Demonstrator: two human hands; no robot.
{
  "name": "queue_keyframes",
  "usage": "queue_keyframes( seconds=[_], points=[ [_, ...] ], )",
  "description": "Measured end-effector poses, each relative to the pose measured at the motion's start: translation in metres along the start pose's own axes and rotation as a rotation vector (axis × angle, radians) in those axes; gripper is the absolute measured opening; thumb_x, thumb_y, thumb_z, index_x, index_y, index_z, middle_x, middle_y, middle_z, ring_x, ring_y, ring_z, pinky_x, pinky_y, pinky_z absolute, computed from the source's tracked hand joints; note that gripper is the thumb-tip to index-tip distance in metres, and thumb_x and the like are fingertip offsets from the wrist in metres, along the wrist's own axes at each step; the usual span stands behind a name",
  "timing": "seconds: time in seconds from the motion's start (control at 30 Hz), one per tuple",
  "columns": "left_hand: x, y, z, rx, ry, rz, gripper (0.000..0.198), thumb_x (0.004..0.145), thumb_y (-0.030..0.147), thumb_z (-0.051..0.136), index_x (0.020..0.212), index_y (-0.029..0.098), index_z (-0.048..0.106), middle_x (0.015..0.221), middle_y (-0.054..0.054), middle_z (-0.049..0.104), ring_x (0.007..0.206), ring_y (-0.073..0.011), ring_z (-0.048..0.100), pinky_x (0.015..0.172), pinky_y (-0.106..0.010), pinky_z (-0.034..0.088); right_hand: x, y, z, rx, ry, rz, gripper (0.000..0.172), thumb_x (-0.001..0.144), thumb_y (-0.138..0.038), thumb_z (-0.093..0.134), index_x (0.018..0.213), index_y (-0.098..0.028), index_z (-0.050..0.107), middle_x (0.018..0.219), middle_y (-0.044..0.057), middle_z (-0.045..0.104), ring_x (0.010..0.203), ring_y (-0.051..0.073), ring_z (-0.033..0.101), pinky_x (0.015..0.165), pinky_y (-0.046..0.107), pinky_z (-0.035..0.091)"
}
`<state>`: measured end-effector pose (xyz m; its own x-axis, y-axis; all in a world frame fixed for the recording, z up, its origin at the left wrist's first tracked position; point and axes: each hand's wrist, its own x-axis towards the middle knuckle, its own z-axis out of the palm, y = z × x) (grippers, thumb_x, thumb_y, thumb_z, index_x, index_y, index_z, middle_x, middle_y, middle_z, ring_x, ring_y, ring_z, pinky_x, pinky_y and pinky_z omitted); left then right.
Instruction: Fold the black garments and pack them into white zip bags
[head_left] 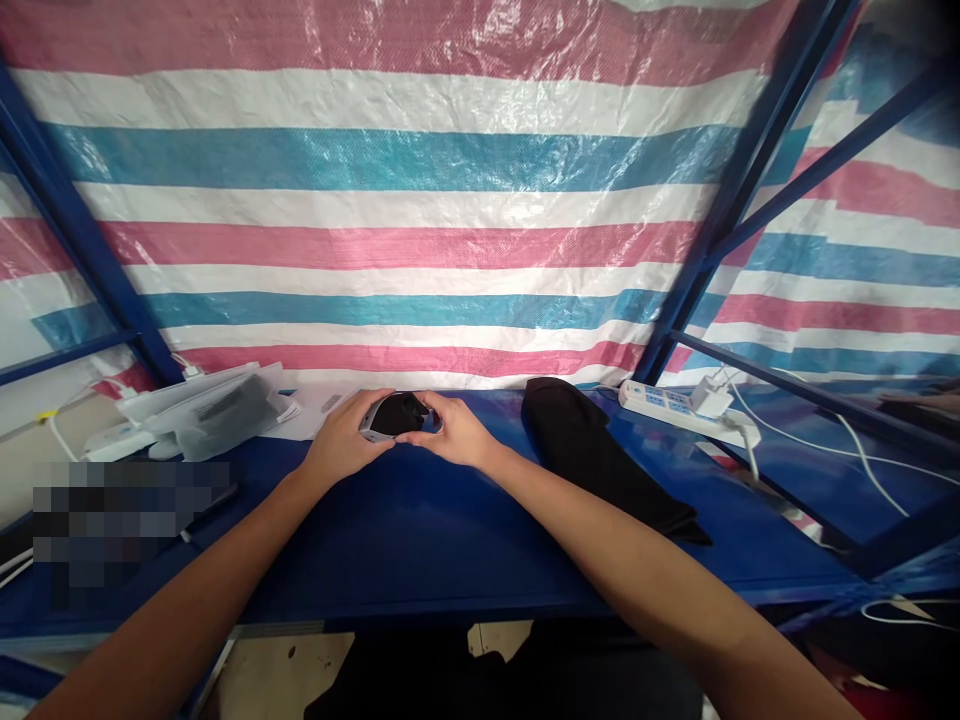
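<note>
Both hands meet over the middle of the blue desk, around a small rounded black object with a grey edge [397, 414]. Its kind is hard to make out; the shape is a little like a computer mouse. My left hand [347, 437] grips its left side, thumb at the near edge and fingers along the far side. At the right end, the fingertips and thumb of my right hand [457, 430] close on it, with a gap of blue showing inside the curve of the fingers. Folded black cloth [592, 450] lies to the right of my right hand.
A white power strip [675, 405] with plugs and cables sits at the back right. Papers and a translucent plastic bag [225, 415] lie at the back left, near a blurred-out item [124, 520]. Blue metal posts [720, 230] and a striped tarp [420, 210] bound the desk [450, 540].
</note>
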<state>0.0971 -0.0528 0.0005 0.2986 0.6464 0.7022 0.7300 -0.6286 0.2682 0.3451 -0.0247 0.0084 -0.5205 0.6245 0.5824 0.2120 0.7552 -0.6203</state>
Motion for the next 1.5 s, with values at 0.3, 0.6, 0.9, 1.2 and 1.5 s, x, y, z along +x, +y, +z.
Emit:
queue_keyframes(
  seconds=[0.3, 0.6, 0.9, 1.2, 1.5],
  points=[
    [-0.001, -0.007, -0.001, -0.047, -0.112, 0.029, 0.068, 0.092, 0.055, 0.081, 0.150, 0.026, 0.060, 0.144, -0.012, 0.070, 0.128, -0.0340, 0.071, 0.109, -0.047, 0.059, 0.002, 0.002, 0.005, 0.161, -0.072, 0.083, 0.031, 0.092, -0.042, 0.084, 0.118, -0.025, 0.081, 0.112, 0.003, 0.080, 0.101, 0.025, 0.075, 0.090, 0.036, 0.058],
    [-0.004, -0.018, 0.002, -0.005, -0.120, 0.267, 0.068, 0.108, 0.053, 0.064, 0.168, 0.028, 0.044, 0.155, -0.014, 0.065, 0.138, -0.0318, 0.067, 0.116, -0.050, 0.056, 0.003, 0.012, 0.003, -0.299, -0.017, -0.063, 0.035, 0.091, -0.029, 0.086, 0.125, -0.026, 0.080, 0.137, 0.011, 0.071, 0.130, 0.032, 0.063, 0.110, 0.046, 0.053],
    [-0.004, -0.018, -0.004, -0.140, -0.123, 0.170, 0.043, 0.114, 0.045, 0.051, 0.151, 0.030, 0.067, 0.154, -0.006, 0.068, 0.134, -0.0269, 0.071, 0.117, -0.049, 0.059, 0.004, 0.021, -0.011, -0.072, -0.233, 0.005, 0.031, 0.101, -0.044, 0.075, 0.126, -0.027, 0.077, 0.115, 0.002, 0.080, 0.105, 0.025, 0.075, 0.094, 0.035, 0.056],
    [-0.002, 0.014, -0.015, 0.152, -0.070, 0.247, 0.040, 0.108, 0.043, 0.063, 0.144, 0.026, 0.067, 0.149, -0.011, 0.070, 0.131, -0.0311, 0.071, 0.110, -0.049, 0.060, 0.001, 0.009, -0.002, -0.378, -0.101, -0.049, 0.026, 0.099, -0.037, 0.078, 0.119, -0.020, 0.077, 0.102, 0.009, 0.073, 0.090, 0.025, 0.068, 0.078, 0.034, 0.050],
    [-0.004, 0.002, -0.013, 0.227, -0.191, 0.292, 0.033, 0.104, 0.024, 0.058, 0.136, 0.027, 0.068, 0.137, -0.011, 0.072, 0.122, -0.0320, 0.071, 0.106, -0.050, 0.057, -0.004, 0.031, -0.008, -0.105, -0.176, 0.006, 0.055, 0.091, -0.013, 0.078, 0.142, -0.024, 0.061, 0.115, 0.006, 0.079, 0.101, 0.024, 0.077, 0.088, 0.034, 0.058]
  ],
)
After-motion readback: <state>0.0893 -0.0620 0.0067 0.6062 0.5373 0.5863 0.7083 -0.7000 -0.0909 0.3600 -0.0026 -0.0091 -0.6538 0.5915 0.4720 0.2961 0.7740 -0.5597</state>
